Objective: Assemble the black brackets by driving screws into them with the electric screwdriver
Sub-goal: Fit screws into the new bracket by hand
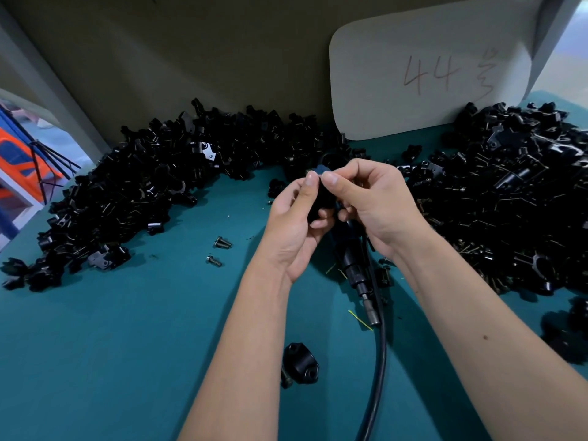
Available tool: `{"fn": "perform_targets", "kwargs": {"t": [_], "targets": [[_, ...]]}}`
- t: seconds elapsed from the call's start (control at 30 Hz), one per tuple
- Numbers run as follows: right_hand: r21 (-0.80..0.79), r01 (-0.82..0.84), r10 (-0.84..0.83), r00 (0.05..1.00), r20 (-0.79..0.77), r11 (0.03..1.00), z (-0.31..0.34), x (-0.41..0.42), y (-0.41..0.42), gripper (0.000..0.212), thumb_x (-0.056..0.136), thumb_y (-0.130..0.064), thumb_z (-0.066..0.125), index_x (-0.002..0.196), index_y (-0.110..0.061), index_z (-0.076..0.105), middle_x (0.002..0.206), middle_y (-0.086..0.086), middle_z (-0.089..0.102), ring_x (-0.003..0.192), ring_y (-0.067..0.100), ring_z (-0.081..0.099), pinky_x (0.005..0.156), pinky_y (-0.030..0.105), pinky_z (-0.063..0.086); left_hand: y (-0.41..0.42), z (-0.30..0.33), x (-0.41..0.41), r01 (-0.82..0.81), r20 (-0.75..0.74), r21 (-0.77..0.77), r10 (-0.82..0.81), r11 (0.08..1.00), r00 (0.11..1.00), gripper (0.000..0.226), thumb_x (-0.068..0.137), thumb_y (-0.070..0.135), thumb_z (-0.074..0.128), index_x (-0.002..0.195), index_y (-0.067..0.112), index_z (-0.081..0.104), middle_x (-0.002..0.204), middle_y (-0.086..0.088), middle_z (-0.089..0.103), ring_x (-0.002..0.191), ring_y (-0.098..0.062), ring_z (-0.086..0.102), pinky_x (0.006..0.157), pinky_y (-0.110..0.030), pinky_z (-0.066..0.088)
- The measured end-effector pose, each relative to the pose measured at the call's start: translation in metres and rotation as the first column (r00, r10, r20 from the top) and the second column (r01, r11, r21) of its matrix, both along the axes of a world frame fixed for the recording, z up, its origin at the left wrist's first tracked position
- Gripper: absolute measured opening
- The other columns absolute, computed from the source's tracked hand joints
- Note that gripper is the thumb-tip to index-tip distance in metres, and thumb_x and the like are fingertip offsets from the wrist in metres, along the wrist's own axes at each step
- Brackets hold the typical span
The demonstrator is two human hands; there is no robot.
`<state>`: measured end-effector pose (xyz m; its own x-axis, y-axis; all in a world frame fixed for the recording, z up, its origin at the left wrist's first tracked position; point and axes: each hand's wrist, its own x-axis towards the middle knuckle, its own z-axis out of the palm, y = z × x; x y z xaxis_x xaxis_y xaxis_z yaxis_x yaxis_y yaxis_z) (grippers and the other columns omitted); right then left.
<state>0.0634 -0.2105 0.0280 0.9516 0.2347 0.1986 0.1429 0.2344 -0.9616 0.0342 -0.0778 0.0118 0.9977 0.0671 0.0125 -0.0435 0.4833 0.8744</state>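
Both hands meet above the teal table top [127,345], pinching one small black plastic bracket [321,198] between them. Left hand [294,230] has fingers curled round the bracket from the left side, thumb tip up on its top edge. Right hand [374,205] curls in from the right, thumb tip touching the same top edge just beside the left thumb; its lower fingers tuck under the part. Bracket mostly hidden by fingers, so cannot tell whether a screw is in it. Directly beneath the hands lies the black electric screwdriver [353,259] on the table, metal bit end pointing toward the person, not held. Its black cable [378,361] runs between the two forearms to the bottom edge. Near the left forearm, on its inner side, sits a loose black oval bracket with two holes [300,364], a screw touching its lower left. Left of the left hand, apart from it, two loose dark metal screws [219,251] lie on the table. Far left of the hands a big heap of black brackets [143,186]; right of the right hand another heap of black brackets mixed with screws [509,198]. Behind the hands, leaning on the back wall, a white rounded card with "44" handwritten in red [426,74].
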Motion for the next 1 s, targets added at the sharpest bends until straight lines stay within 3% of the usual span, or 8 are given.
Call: {"fn": "perform_targets", "kwargs": {"t": [0.13,0.27,0.4,0.53,0.67,0.8,0.93,1.0], "targets": [[0.032,0.026,-0.024,0.998,-0.064,0.999,0.001,-0.001,0.001,0.029,0.089,-0.016,0.081,0.065,-0.021,0.065,0.068,-0.002,0.066,0.05,0.008,0.056,0.049,0.023,0.044,-0.002,-0.001,0.001,0.005,-0.032,-0.036,-0.006,0.999,0.999,0.037,0.107,0.033,0.054,0.12,-0.001,0.062,0.095,-0.007,0.065,0.068,-0.013,0.047,0.05,-0.016,0.039],[0.047,0.072,-0.065,0.987,-0.149,0.996,0.001,0.001,0.0,0.035,0.088,-0.021,0.082,0.061,-0.024,0.061,0.073,0.008,0.062,0.05,0.018,0.057,0.051,0.026,0.045,-0.004,0.0,-0.001,0.032,-0.055,-0.156,-0.041,0.987,0.998,0.028,0.11,0.03,0.046,0.107,0.008,0.063,0.087,-0.011,0.07,0.062,-0.015,0.051,0.05,-0.019,0.041],[0.029,0.025,-0.021,0.99,-0.137,0.999,0.0,0.002,-0.002,0.03,0.09,-0.023,0.081,0.066,-0.021,0.062,0.071,0.003,0.058,0.052,0.016,0.06,0.054,0.026,0.049,-0.007,-0.001,0.0,-0.037,-0.042,-0.059,0.035,0.998,0.999,0.028,0.111,0.028,0.045,0.111,0.006,0.062,0.086,-0.012,0.069,0.061,-0.013,0.049,0.05,-0.018,0.039],[-0.063,-0.01,0.01,1.0,-0.001,0.998,-0.003,0.002,-0.001,0.024,0.09,-0.027,0.081,0.075,-0.018,0.064,0.069,-0.005,0.062,0.065,0.013,0.058,0.055,0.026,0.05,-0.006,-0.002,0.003,-0.149,0.0,0.138,0.15,0.979,0.989,0.035,0.111,0.037,0.043,0.106,0.009,0.063,0.08,0.003,0.069,0.06,-0.008,0.053,0.056,-0.02,0.044],[-0.145,0.05,-0.033,0.992,0.119,0.988,-0.005,0.004,-0.001,0.014,0.088,-0.02,0.083,0.094,-0.016,0.072,0.081,0.0,0.064,0.072,0.01,0.062,0.056,0.028,0.053,-0.006,-0.003,0.002,-0.19,0.045,0.279,0.185,0.941,0.982,0.035,0.111,0.037,0.043,0.102,0.013,0.067,0.095,-0.003,0.07,0.073,-0.009,0.059,0.061,-0.021,0.049],[-0.176,0.028,0.0,0.987,0.158,0.984,-0.007,0.006,-0.003,0.022,0.091,-0.011,0.078,0.11,-0.021,0.078,0.081,-0.002,0.065,0.07,0.008,0.063,0.058,0.026,0.055,-0.006,-0.003,0.001,-0.207,0.099,0.312,0.185,0.928,0.978,0.032,0.111,0.035,0.045,0.108,0.015,0.07,0.104,-0.011,0.075,0.081,-0.01,0.063,0.065,-0.023,0.049],[-0.121,0.062,-0.044,0.988,0.146,0.991,-0.01,0.005,0.002,0.027,0.093,-0.006,0.075,0.117,-0.018,0.076,0.079,-0.008,0.067,0.074,0.008,0.066,0.059,0.025,0.056,-0.007,-0.001,0.0,-0.221,0.05,0.257,0.216,0.941,0.975,0.038,0.112,0.039,0.038,0.108,0.026,0.074,0.114,-0.01,0.077,0.1,-0.022,0.068,0.083,-0.043,0.049],[-0.098,0.062,-0.047,0.988,0.147,0.993,-0.011,0.004,0.005,0.028,0.094,-0.004,0.073,0.119,-0.017,0.075,0.079,-0.009,0.065,0.075,0.008,0.065,0.06,0.026,0.057,-0.008,-0.002,0.001,-0.251,0.028,0.237,0.252,0.938,0.967,0.04,0.113,0.037,0.036,0.111,0.022,0.073,0.115,-0.009,0.077,0.103,-0.023,0.068,0.085,-0.045,0.05]]}}
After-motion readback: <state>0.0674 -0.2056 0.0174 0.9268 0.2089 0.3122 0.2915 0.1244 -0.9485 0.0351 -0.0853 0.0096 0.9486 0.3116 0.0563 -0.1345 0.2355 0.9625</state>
